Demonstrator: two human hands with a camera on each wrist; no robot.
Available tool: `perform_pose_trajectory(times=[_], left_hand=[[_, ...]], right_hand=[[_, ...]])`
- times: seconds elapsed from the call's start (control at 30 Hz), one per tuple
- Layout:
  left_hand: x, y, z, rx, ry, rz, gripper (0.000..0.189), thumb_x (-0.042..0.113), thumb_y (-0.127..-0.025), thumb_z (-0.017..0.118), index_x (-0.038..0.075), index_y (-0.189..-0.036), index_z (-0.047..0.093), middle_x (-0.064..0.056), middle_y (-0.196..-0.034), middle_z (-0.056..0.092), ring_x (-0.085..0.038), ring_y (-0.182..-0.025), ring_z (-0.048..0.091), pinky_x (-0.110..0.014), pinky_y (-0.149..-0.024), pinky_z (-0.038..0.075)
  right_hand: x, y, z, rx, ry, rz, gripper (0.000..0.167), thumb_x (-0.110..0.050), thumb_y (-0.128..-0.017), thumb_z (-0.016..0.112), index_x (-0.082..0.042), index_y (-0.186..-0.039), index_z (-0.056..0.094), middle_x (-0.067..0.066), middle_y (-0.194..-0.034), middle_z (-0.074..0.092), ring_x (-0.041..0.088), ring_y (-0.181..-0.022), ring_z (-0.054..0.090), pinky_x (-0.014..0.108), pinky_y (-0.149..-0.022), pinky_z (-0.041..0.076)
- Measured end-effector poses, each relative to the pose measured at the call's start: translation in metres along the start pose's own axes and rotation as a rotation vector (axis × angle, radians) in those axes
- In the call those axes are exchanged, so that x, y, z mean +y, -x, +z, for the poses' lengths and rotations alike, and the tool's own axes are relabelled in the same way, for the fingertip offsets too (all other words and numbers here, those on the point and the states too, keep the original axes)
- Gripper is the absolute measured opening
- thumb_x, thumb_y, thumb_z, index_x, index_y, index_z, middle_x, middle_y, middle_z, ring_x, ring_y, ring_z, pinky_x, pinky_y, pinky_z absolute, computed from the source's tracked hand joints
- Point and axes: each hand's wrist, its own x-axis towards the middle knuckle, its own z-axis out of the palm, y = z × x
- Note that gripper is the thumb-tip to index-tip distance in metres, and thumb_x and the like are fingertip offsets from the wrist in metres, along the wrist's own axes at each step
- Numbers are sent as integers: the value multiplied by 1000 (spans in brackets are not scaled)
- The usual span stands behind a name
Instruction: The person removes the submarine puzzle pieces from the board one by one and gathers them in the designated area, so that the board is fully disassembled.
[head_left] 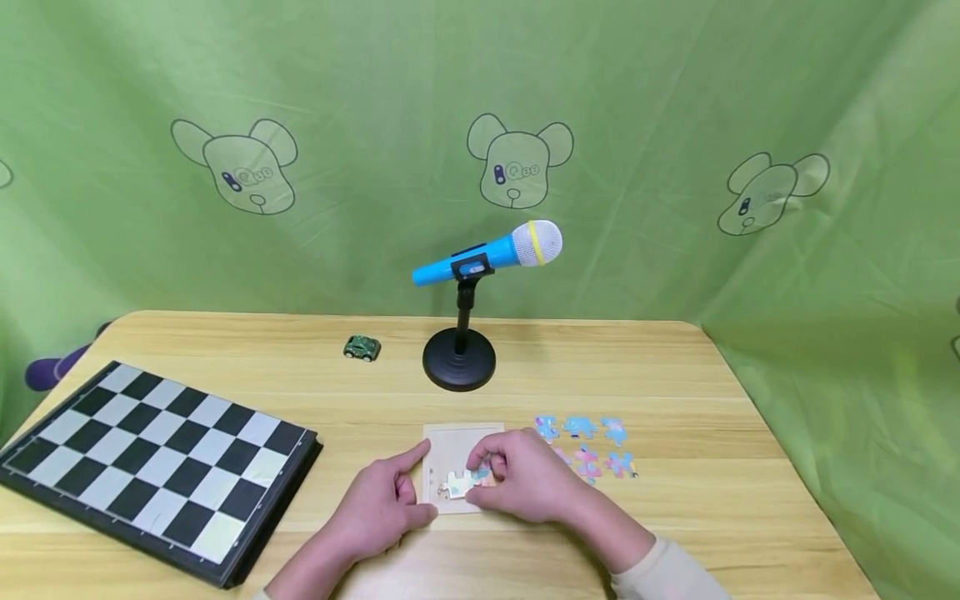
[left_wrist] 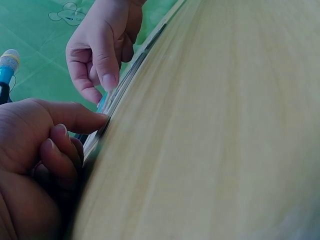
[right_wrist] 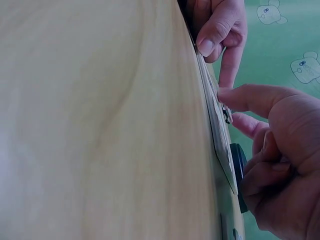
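Observation:
A small pale puzzle board [head_left: 456, 443] lies on the table in front of me. Jigsaw pieces [head_left: 459, 485], whitish with coloured print, sit in its lower part. My left hand [head_left: 381, 506] touches the board's left side with thumb and forefinger stretched out, the other fingers folded under. Over the board's right part, my right hand [head_left: 525, 475] pinches a puzzle piece [head_left: 481, 474] between thumb and forefinger, low against the others; the hand partly covers it. Both wrist views catch the board edge-on, and the right wrist view shows the right hand [right_wrist: 287, 145] at its edge.
Several loose blue and pink jigsaw pieces [head_left: 580, 427] lie right of the board. Behind stands a blue toy microphone [head_left: 487, 254] on a black stand [head_left: 459, 360], with a green toy car [head_left: 362, 347] to its left. A chessboard [head_left: 157, 462] occupies the table's left side.

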Motion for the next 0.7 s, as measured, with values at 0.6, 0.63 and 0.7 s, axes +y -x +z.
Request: perform_pose_trajectory(times=[0.6,0.63,0.7], left_hand=[[2,1,1,3,-1,6,84,6,-76,83,-4,-149,42,3,-62,50,-10,-48,46,-24,-43,38],[2,1,1,3,2,8,84,6,-76,83,-4,-149,41,3,-62,50,-11,-48,46,-25,-43,38],[1,1,1,3,3,7,84,6,-76,83,-4,-149,41,2,-62,49,-11,-48,46,-25,-43,38]], right_hand=[[17,41,-31,96,-94,10,24,-22,-77,88,-22,-93,71,-14,-57,25,2,-54,27,30,-76,50],[19,45,-33,102,-99,7,24,-23,-77,88,-22,-94,71,-14,-58,25,2,-54,27,30,-76,50],[23,51,-38,113,-105,4,23,-25,-78,87,-22,-94,71,-14,-59,25,2,-55,27,30,-76,50]])
